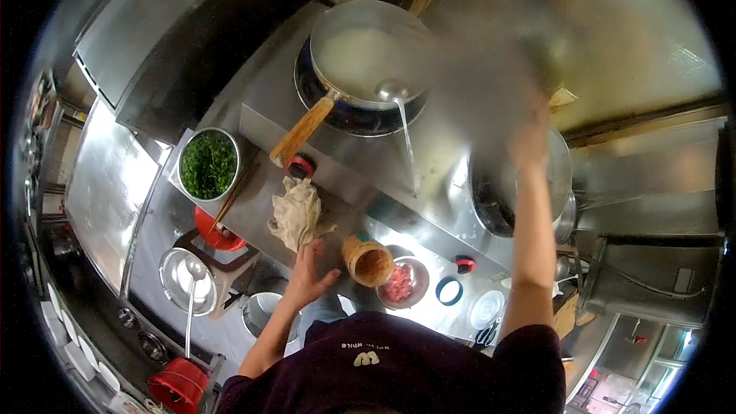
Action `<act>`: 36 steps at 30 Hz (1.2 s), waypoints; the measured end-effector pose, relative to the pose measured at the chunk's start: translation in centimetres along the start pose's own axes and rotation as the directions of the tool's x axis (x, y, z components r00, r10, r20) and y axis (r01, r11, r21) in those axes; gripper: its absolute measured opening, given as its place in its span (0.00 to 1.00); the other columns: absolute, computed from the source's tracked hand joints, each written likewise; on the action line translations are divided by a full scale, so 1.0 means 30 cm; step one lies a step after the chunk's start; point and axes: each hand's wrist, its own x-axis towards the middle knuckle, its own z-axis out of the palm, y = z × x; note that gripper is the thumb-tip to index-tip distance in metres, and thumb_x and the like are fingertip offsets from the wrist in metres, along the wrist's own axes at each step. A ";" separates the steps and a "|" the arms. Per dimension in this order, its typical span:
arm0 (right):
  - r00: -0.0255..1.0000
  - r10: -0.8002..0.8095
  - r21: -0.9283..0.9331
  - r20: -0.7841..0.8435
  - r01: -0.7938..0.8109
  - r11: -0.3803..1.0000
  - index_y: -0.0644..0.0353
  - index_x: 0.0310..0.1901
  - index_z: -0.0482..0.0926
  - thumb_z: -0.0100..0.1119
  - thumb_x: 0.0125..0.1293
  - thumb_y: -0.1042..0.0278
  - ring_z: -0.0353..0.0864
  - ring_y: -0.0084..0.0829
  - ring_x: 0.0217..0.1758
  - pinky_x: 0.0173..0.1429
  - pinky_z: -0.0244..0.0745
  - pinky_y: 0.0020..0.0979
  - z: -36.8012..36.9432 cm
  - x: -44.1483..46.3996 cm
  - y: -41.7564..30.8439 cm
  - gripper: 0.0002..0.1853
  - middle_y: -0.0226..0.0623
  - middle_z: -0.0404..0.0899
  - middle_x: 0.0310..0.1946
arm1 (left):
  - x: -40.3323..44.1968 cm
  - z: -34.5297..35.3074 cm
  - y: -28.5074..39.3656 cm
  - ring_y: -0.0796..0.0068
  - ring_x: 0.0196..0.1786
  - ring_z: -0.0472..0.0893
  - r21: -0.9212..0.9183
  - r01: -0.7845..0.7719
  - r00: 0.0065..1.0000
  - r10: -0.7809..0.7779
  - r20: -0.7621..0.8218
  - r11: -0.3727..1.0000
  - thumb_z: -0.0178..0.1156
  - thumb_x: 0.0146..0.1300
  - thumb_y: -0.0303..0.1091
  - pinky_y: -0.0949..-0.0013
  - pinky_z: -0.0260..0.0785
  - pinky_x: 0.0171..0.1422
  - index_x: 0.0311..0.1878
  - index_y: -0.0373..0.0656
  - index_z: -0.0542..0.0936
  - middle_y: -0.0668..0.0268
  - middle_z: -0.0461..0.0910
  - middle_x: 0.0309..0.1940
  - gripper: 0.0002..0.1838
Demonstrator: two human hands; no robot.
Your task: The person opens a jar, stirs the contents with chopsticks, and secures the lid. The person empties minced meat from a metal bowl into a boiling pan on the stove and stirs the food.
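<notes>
My L hand [309, 274] has thumb & fingers apart, at the near edge of the cloth [295, 213]; R hand [530, 142] (blurred, can't tell grip) is over by the pan [488, 203], far right.

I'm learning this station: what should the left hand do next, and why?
Probably close the left hand on the cloth: it looks open and unloaded at the cloth's lower edge, while the right hand is away across the stove, blurred by haze.
</notes>
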 end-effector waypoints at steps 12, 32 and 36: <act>0.985 -0.172 -0.370 0.012 0.164 0.915 0.66 0.36 0.77 0.56 0.54 0.79 0.77 0.30 0.35 0.40 0.71 0.26 -0.034 -0.226 -0.018 0.07 0.40 0.78 0.35 | 0.025 0.214 -0.025 0.53 0.62 0.59 0.081 -0.424 0.903 0.428 -0.034 0.902 0.74 0.32 0.41 0.60 0.54 0.64 0.62 0.35 0.49 0.51 0.57 0.59 0.56; 0.799 0.601 0.484 -0.017 -0.519 0.704 0.70 0.35 0.74 0.49 0.62 0.69 0.81 0.41 0.29 0.30 0.78 0.27 -0.612 -0.730 -0.370 0.10 0.45 0.77 0.33 | 0.015 0.410 0.091 0.60 0.54 0.70 0.139 -0.374 0.803 0.395 -0.445 0.917 0.74 0.29 0.39 0.64 0.61 0.58 0.57 0.36 0.58 0.54 0.69 0.50 0.49; 0.895 0.443 0.448 0.048 -0.416 0.791 0.71 0.33 0.75 0.50 0.60 0.70 0.80 0.41 0.28 0.30 0.78 0.29 -0.622 -0.753 -0.505 0.10 0.46 0.76 0.33 | 0.034 0.328 0.277 0.63 0.58 0.67 0.096 -0.534 0.757 0.526 -0.388 0.840 0.77 0.23 0.35 0.61 0.57 0.63 0.60 0.39 0.51 0.55 0.62 0.56 0.57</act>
